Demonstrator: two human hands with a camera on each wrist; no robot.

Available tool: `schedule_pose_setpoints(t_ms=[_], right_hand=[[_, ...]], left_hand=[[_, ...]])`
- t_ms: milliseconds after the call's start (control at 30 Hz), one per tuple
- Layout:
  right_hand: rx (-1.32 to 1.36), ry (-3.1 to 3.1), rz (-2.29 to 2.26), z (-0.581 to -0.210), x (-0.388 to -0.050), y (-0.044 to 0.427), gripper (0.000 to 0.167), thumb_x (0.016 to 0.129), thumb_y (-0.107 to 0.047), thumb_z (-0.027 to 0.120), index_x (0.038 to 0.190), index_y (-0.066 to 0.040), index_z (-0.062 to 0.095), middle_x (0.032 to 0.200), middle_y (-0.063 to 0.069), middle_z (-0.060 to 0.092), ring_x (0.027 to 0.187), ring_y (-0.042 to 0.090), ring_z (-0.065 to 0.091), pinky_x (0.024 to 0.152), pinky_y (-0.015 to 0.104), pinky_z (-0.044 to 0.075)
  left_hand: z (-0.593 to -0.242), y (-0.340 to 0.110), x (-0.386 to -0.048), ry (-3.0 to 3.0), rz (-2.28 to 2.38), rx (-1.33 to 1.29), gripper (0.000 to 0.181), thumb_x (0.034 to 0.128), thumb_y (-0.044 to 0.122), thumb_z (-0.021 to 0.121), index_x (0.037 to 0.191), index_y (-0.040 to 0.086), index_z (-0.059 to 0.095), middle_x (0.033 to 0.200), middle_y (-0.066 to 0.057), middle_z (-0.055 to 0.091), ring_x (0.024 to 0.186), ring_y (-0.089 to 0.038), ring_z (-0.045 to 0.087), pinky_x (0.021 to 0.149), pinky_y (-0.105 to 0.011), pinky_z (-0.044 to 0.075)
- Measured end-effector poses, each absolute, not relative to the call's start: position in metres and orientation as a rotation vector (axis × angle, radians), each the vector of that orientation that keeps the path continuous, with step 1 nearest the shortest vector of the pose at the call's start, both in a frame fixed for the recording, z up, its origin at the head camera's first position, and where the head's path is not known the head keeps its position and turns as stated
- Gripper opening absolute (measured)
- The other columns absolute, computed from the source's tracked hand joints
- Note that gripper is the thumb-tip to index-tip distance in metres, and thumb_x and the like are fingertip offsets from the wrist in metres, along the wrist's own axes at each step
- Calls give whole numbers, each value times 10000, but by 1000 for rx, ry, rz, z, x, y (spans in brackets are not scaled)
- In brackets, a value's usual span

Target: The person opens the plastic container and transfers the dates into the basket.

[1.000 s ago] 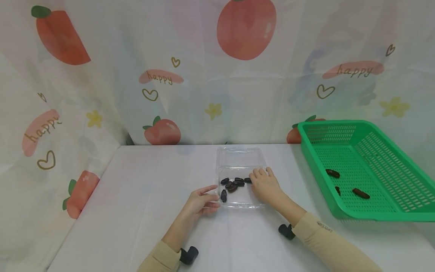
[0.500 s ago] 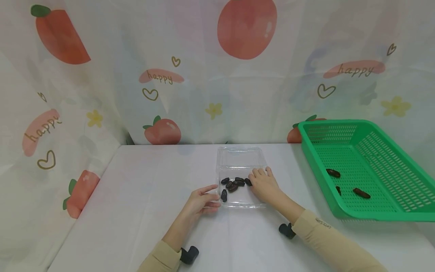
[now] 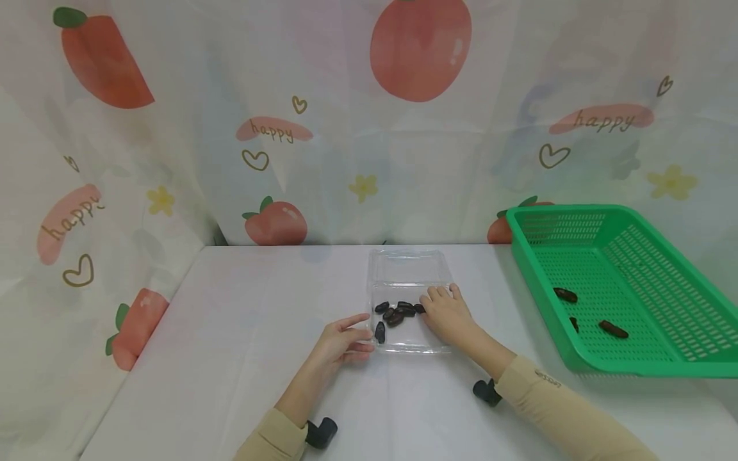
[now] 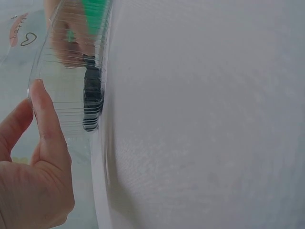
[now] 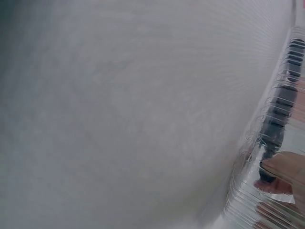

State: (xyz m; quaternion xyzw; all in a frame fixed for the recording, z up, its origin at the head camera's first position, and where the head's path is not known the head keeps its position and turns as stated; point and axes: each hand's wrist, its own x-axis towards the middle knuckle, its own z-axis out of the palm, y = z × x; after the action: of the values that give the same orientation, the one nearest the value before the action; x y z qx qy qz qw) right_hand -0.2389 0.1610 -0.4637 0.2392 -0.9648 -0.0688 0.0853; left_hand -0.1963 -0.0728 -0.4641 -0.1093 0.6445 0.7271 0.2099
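A clear plastic box (image 3: 410,342) lies with its lid folded back on the white table, several dark dates (image 3: 394,318) inside it. My left hand (image 3: 340,342) touches the box's left side with fingertips, fingers fairly straight; the left wrist view shows this hand (image 4: 43,167) at the clear wall. Inside the right part of the box, my right hand (image 3: 450,315) has its fingers curled on a dark date (image 3: 420,308). In the right wrist view, that hand's fingers (image 5: 286,167) pinch a date (image 5: 266,174) behind the clear ribbed wall.
A green basket (image 3: 663,368) stands at the right of the table, with three dark dates (image 3: 614,329) in it. A patterned cloth (image 3: 426,166) with fruit prints hangs behind and at the left.
The date under my right fingers has shifted slightly, and the right hand has moved a little to the left. My left hand stays in place at the box.
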Motion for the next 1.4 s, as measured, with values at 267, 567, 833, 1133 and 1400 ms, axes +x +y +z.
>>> schedule_pose_setpoints(t_ms=[267,567,833,1133,1400], right_hand=[[715,-2844,-135,-463,-241,163,256,857,-279,615,1034,-103,559,941,69,521,958,257,507,924,507,341],[698,-2748,-39,-444,-233,172,214,850,-246,635,1009,-130,552,863,38,488,851,233,485,846,469,357],[655,-2664,-46,-417,-219,189,225,822,-217,669,985,-122,545,792,42,437,791,247,468,790,458,371],[632,-2551,-2,-397,-206,224,273,765,-142,699,973,-85,532,770,65,435,746,259,453,740,470,372],[600,-2486,25,-391,-197,255,220,799,-145,612,985,-77,517,794,75,444,761,288,464,759,519,367]], left_hand=[[-469,-72,-198,1789,2021,-321,486,815,21,635,1286,68,523,848,-62,625,639,-145,659,613,-286,574],[-467,-72,-198,1792,2014,-323,493,816,30,639,1292,74,518,892,-73,642,639,-143,658,612,-286,574],[-469,-72,-198,1783,2023,-311,488,815,26,636,1287,66,520,869,-76,655,641,-147,660,610,-283,573],[-469,-73,-197,1777,2035,-278,501,818,23,632,1301,58,503,855,-72,653,642,-143,657,628,-298,575],[-471,-73,-198,1781,2029,-297,497,815,19,632,1295,65,512,860,-81,645,646,-149,659,629,-296,575]])
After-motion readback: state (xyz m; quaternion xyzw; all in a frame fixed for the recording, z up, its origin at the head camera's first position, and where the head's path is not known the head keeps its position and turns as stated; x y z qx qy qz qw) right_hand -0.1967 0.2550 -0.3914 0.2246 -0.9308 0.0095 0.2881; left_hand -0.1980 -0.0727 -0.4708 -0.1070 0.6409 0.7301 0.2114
